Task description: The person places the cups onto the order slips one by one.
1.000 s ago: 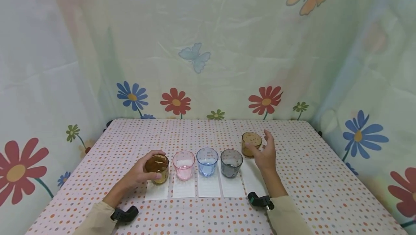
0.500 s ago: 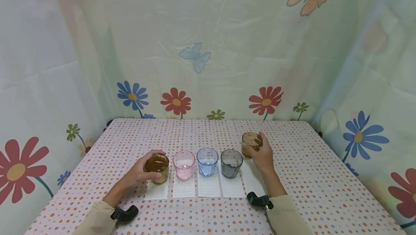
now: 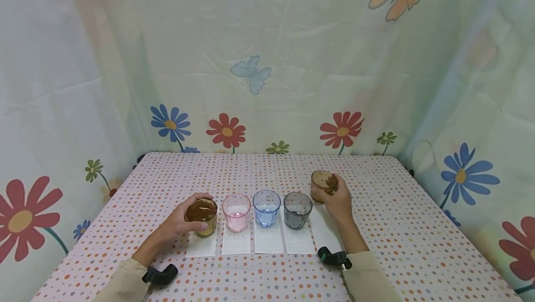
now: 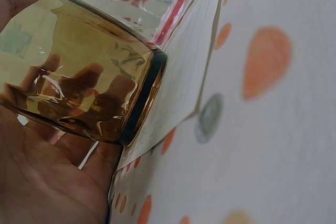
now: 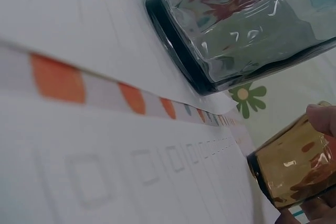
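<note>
At the left end of a row of glasses, my left hand (image 3: 175,222) grips an amber glass (image 3: 204,220), its thumb on the near side. In the left wrist view, fingers show through that amber glass (image 4: 79,72), whose base is at a white paper card (image 4: 181,80). My right hand (image 3: 342,203) holds a brown glass (image 3: 319,182), farther back than the others at the right end. Thumb and fingers lie on opposite sides of this brown glass (image 5: 294,161) in the right wrist view. Between the hands stand a pink glass (image 3: 236,213), a blue glass (image 3: 266,209) and a grey glass (image 3: 297,211).
Several white paper cards lie side by side; the rightmost card (image 3: 327,227) reaches toward the brown glass. A dotted cloth (image 3: 251,279) covers the table. Printed curtains (image 3: 301,60) stand behind and at both sides. Each wrist carries a black camera (image 3: 160,275).
My right hand's fingers, spread beside the brown glass a second ago, have closed onto it. The left hand and the glasses have stayed in place.
</note>
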`<action>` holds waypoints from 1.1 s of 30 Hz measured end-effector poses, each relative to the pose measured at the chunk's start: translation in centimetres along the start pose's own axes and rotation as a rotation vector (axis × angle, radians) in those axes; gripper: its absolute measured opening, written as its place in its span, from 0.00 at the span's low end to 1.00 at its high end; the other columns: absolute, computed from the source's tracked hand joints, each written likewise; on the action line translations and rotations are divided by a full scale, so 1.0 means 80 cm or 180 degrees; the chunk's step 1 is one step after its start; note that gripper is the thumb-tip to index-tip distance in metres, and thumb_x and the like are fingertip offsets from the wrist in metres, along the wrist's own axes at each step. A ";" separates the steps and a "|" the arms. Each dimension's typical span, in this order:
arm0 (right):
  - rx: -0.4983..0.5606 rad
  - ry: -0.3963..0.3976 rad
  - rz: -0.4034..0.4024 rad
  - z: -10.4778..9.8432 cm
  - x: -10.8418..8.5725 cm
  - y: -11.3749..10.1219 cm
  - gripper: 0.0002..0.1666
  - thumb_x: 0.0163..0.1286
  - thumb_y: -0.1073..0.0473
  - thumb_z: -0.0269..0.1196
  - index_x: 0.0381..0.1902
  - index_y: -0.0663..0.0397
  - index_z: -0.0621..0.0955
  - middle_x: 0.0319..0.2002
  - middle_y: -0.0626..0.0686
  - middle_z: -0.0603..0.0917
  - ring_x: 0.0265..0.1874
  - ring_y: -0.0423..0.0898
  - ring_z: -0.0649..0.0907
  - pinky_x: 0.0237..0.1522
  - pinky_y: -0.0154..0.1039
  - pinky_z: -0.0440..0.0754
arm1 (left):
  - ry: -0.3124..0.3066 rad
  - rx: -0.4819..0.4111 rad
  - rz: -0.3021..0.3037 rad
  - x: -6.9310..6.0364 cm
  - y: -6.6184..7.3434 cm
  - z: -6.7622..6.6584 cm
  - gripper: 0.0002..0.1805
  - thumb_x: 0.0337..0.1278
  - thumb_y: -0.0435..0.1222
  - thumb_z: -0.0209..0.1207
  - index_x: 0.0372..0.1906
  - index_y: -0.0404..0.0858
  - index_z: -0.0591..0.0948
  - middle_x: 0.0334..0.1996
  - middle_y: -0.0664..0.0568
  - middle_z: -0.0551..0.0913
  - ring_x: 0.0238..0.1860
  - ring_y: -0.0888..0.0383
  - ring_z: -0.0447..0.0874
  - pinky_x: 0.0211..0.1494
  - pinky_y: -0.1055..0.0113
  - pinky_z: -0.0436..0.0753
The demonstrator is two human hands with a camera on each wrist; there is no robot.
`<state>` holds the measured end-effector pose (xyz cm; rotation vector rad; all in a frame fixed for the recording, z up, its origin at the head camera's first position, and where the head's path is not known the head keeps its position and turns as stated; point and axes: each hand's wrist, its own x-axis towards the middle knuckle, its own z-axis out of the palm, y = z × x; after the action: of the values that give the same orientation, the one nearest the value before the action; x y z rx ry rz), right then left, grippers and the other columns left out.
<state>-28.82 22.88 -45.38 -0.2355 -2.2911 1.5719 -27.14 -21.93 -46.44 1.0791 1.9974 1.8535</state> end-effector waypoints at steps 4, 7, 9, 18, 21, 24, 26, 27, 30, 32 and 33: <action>-0.0003 0.0025 0.0009 0.001 0.001 0.001 0.52 0.65 0.57 0.72 0.77 0.66 0.57 0.68 0.67 0.70 0.71 0.61 0.67 0.74 0.55 0.63 | -0.0001 0.0006 0.0003 0.000 0.000 0.000 0.33 0.62 0.28 0.61 0.70 0.30 0.64 0.61 0.21 0.71 0.65 0.47 0.77 0.66 0.58 0.78; -0.0020 0.0035 0.0023 0.001 0.001 0.002 0.52 0.65 0.57 0.72 0.77 0.66 0.57 0.69 0.66 0.70 0.72 0.61 0.67 0.74 0.54 0.63 | 0.0005 0.0034 -0.0004 0.001 -0.001 0.000 0.33 0.62 0.29 0.62 0.70 0.31 0.64 0.60 0.24 0.72 0.64 0.48 0.78 0.66 0.59 0.78; -0.0006 0.0027 0.0024 0.001 0.001 0.002 0.52 0.65 0.57 0.72 0.77 0.65 0.57 0.69 0.66 0.69 0.72 0.60 0.67 0.74 0.54 0.63 | 0.0008 0.0049 -0.0012 0.001 -0.001 0.000 0.33 0.62 0.29 0.62 0.70 0.31 0.64 0.60 0.25 0.73 0.64 0.49 0.78 0.66 0.60 0.78; 0.0089 0.0011 -0.0014 0.004 0.002 0.001 0.51 0.67 0.57 0.71 0.78 0.63 0.56 0.70 0.63 0.68 0.71 0.58 0.67 0.74 0.51 0.64 | 0.0014 0.0020 0.0002 0.001 0.000 0.000 0.34 0.62 0.29 0.62 0.70 0.29 0.63 0.60 0.23 0.72 0.64 0.49 0.78 0.66 0.58 0.78; 0.0099 0.0015 -0.0020 0.004 0.002 -0.002 0.50 0.67 0.57 0.71 0.78 0.63 0.57 0.70 0.63 0.69 0.70 0.58 0.67 0.74 0.52 0.64 | 0.0040 0.0044 -0.0039 0.000 0.000 0.001 0.34 0.61 0.29 0.62 0.70 0.27 0.62 0.61 0.23 0.72 0.64 0.50 0.78 0.66 0.59 0.77; 0.0106 0.0024 -0.0009 0.003 0.001 -0.004 0.50 0.67 0.57 0.71 0.78 0.62 0.57 0.69 0.63 0.69 0.70 0.58 0.68 0.74 0.53 0.64 | 0.0045 0.0033 -0.0052 0.000 -0.001 0.001 0.34 0.61 0.29 0.62 0.70 0.26 0.62 0.61 0.24 0.72 0.64 0.51 0.78 0.66 0.60 0.77; 0.0132 0.0036 -0.0006 0.002 0.000 -0.005 0.50 0.66 0.57 0.72 0.77 0.62 0.59 0.69 0.63 0.70 0.70 0.58 0.68 0.73 0.53 0.65 | 0.0046 0.0012 -0.0065 0.000 -0.001 0.001 0.34 0.61 0.28 0.61 0.70 0.28 0.63 0.61 0.25 0.73 0.64 0.52 0.78 0.66 0.62 0.77; 0.0151 0.0048 -0.0005 0.002 0.000 -0.006 0.49 0.66 0.58 0.72 0.77 0.62 0.59 0.69 0.63 0.70 0.70 0.58 0.68 0.73 0.53 0.65 | 0.0052 0.0009 -0.0081 0.000 -0.001 0.001 0.34 0.61 0.28 0.62 0.70 0.29 0.63 0.61 0.26 0.73 0.63 0.52 0.79 0.66 0.63 0.77; 0.0209 0.0076 0.0010 0.001 0.000 -0.007 0.48 0.65 0.58 0.72 0.76 0.62 0.61 0.68 0.63 0.70 0.69 0.58 0.69 0.71 0.52 0.68 | 0.0048 0.0018 -0.0068 0.000 -0.001 0.001 0.34 0.61 0.28 0.61 0.70 0.29 0.63 0.61 0.25 0.73 0.63 0.52 0.79 0.65 0.64 0.78; 0.0224 0.0094 0.0025 0.001 0.000 -0.009 0.49 0.64 0.58 0.72 0.76 0.61 0.61 0.69 0.62 0.70 0.69 0.58 0.69 0.71 0.51 0.68 | 0.0046 0.0038 -0.0051 0.000 -0.001 0.001 0.34 0.61 0.28 0.61 0.71 0.27 0.62 0.61 0.23 0.72 0.63 0.52 0.79 0.65 0.64 0.78; 0.0226 0.0097 0.0029 0.001 0.001 -0.010 0.48 0.65 0.58 0.72 0.76 0.61 0.61 0.69 0.62 0.70 0.69 0.58 0.69 0.71 0.51 0.69 | 0.0044 0.0046 -0.0040 0.001 0.000 0.001 0.35 0.61 0.27 0.61 0.70 0.26 0.61 0.61 0.23 0.72 0.63 0.52 0.79 0.65 0.64 0.78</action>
<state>-28.86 22.53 -44.64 -0.2501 -2.2098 1.6393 -27.13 -21.82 -46.48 1.0580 2.0235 1.8480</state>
